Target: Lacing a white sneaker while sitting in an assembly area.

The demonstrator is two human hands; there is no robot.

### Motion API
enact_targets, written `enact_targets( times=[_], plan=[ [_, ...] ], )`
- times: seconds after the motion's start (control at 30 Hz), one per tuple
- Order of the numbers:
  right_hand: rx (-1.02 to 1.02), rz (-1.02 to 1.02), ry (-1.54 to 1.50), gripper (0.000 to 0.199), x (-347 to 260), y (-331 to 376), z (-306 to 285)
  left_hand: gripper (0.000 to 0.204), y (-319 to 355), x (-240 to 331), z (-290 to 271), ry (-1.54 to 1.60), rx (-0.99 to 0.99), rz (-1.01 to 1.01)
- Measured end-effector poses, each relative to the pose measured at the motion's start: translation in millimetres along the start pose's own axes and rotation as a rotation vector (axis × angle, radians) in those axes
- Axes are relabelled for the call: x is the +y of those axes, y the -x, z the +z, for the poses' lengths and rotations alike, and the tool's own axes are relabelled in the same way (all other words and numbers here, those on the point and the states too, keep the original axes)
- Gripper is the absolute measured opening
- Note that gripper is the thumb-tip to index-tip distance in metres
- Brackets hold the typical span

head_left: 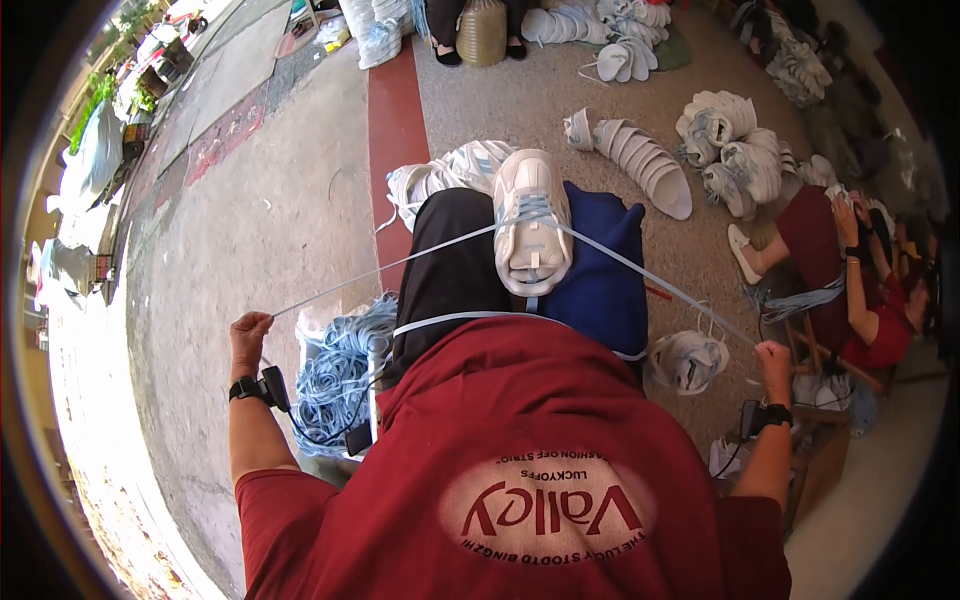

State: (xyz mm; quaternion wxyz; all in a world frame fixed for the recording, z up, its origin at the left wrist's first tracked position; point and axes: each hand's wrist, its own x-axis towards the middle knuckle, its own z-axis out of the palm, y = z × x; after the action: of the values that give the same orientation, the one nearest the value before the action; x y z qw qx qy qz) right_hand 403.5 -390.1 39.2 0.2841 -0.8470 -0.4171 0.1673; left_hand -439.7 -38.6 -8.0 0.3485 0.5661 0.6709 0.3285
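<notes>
Speckled concrete floor [300,200] with a red painted stripe [395,120] runs out ahead of me, and I sit on it with a white sneaker [532,225] resting sole-down on my lap, toe pointing away. Left of the sneaker, beside my knee, lies a heap of pale blue laces [345,375]. My left hand [250,335] is out wide to that side, fingers closed in a fist around one end of the pale blue lace [400,262], which runs taut up to the sneaker's eyelets. Right of the sneaker, the other half of the lace slants down to my right hand [772,358], fist closed on that end too. Just inside that hand a laced white sneaker [688,358] lies on the floor, and farther right another person in red [870,300] sits working among more white shoes [730,145].

I judge I am mid-lacing, pulling both ends even through a pair of eyelets. The next move seems to call for slackening and crossing the ends into the next eyelets.
</notes>
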Motion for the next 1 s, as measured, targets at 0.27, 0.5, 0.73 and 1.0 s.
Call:
enact_targets(
  times=[0.27,0.5,0.73,1.0],
  plan=[
    [0.123,0.208,0.057,0.021,123.6,65.0,-5.7,0.005,33.6,-80.0,-74.7,-0.127,0.11,-0.192],
    [-0.108,0.285,0.624,0.024,155.3,65.2,39.1,0.022,44.6,-100.7,28.2,-0.089,0.182,-0.596],
    [-0.711,0.185,-0.607,0.009,-170.9,-50.9,121.5,0.012,20.7,106.0,197.3,0.77,-0.616,-0.452],
    [-0.235,-0.673,-0.576,0.015,-275.6,-124.1,234.2,0.01,6.7,247.9,259.6,0.354,-1.129,-0.045]
  ],
)
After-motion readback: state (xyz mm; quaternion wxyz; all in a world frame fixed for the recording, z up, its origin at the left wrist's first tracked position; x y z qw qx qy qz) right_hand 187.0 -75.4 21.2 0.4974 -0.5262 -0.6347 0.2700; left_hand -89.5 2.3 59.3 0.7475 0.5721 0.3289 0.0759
